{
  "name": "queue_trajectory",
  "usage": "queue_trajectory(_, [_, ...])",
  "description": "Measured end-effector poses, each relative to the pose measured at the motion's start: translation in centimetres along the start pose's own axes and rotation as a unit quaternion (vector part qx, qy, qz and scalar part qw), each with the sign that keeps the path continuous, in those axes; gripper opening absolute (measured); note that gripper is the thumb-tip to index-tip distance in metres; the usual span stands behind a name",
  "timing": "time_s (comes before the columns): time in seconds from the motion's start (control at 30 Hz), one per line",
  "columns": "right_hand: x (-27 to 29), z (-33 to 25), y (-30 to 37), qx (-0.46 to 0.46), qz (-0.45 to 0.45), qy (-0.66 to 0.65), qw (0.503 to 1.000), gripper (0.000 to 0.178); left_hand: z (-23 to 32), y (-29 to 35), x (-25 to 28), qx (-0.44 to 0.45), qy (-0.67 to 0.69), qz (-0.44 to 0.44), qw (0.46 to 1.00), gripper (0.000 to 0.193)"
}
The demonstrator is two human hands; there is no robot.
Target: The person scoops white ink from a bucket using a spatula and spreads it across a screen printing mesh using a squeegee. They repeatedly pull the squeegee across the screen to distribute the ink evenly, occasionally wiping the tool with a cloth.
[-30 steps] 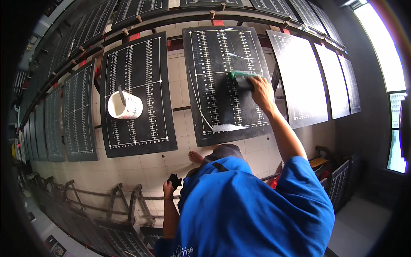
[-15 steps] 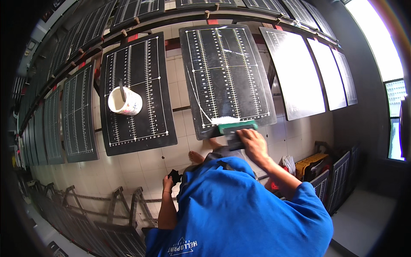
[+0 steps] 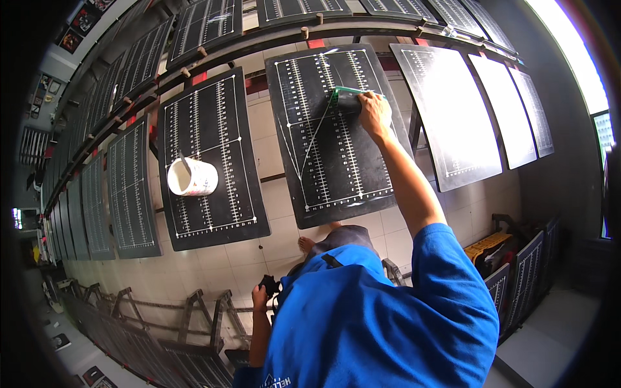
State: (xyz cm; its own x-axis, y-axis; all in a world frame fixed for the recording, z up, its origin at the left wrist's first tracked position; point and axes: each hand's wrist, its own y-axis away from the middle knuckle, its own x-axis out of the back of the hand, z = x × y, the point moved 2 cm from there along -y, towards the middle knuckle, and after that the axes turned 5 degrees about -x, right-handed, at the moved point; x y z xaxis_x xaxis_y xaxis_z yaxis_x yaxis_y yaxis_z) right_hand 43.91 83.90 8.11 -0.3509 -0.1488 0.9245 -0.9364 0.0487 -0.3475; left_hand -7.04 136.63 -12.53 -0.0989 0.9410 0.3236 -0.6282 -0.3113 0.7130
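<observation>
My right hand [image 3: 376,116] grips a squeegee [image 3: 350,102] with a green edge and a dark body. The squeegee is on the far half of a black board [image 3: 333,169] printed with white ruler-like lines. Thin white streaks form a V on the board's left side. Down at my left side, my left hand [image 3: 259,300] is closed around a small black object [image 3: 270,284] whose kind I cannot make out. A white bucket [image 3: 199,178] with a dark handle sticking out stands on the neighbouring black board [image 3: 242,220] to the left.
To the right, pale glare covers further boards [image 3: 449,123]. Dark rails with wooden pegs [image 3: 305,32] run behind the row. Several metal frames [image 3: 189,317] stand behind me on the left. A yellow item [image 3: 488,246] and leaning panels [image 3: 524,278] are at the lower right.
My right hand has moved the squeegee from the board's near edge to its far half, arm now extended. The thick white band at the near edge is gone; a diagonal white streak has appeared.
</observation>
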Motion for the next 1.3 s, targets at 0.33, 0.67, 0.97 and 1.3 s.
queue_trajectory(0.33, [10.0,-2.0,20.1,0.056,-0.150,-0.054,0.986,0.064,-0.2,3.7,-5.2,0.098,-0.002,-0.026,0.995,0.024])
queue_trajectory(0.67, [-2.3,2.5,-8.0,0.117,-0.050,-0.021,0.992,0.048,4.6,1.1,-6.8,-0.007,0.093,0.054,0.994,0.020])
queue_trajectory(0.97, [-4.8,-2.5,-11.0,0.132,-0.064,-0.033,0.989,0.036,1.8,3.6,-7.6,0.074,-0.026,0.033,0.996,0.025])
queue_trajectory(1.3, [-2.5,-6.5,-10.2,0.340,-0.084,-0.051,0.935,0.039,2.1,2.1,-9.9,0.042,0.013,0.048,0.998,0.025])
